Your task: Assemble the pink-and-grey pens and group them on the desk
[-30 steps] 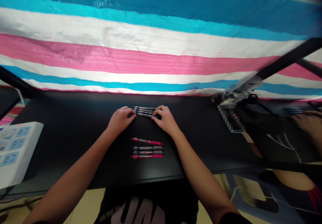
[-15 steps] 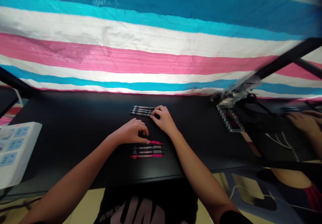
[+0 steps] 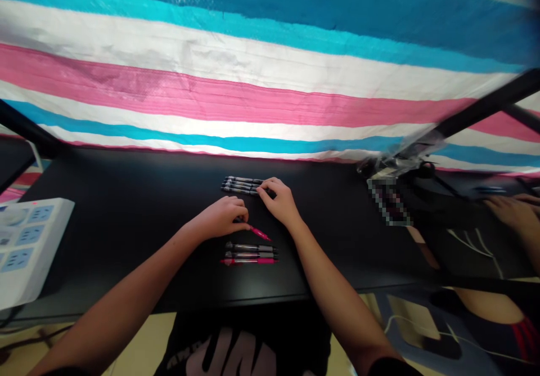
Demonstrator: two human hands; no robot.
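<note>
A pink pen [image 3: 260,233] sticks out from the closed fingers of my left hand [image 3: 225,216], its free end slanting down to the right, apparently just off the table. My right hand [image 3: 278,198] rests farther back, its thumb and fingers closed about the right ends of several black pens [image 3: 240,185] lying side by side. Those ends are partly hidden by the fingers. Nearer to me, below the pink pen, lie two grey-and-black pens [image 3: 252,248] and one red-and-pink pen [image 3: 248,262], roughly parallel.
A white power strip [image 3: 44,258] stands at the left of the black table [image 3: 139,207]. On the right are a plastic bag [image 3: 405,153], a pixelated item [image 3: 388,201] and another person's hand [image 3: 512,210]. Behind the table hangs a striped sheet [image 3: 253,106].
My left hand has lifted the pink pen away from the nearer row and tilted it, with its right end pointing down. My right hand stays at the black pens.
</note>
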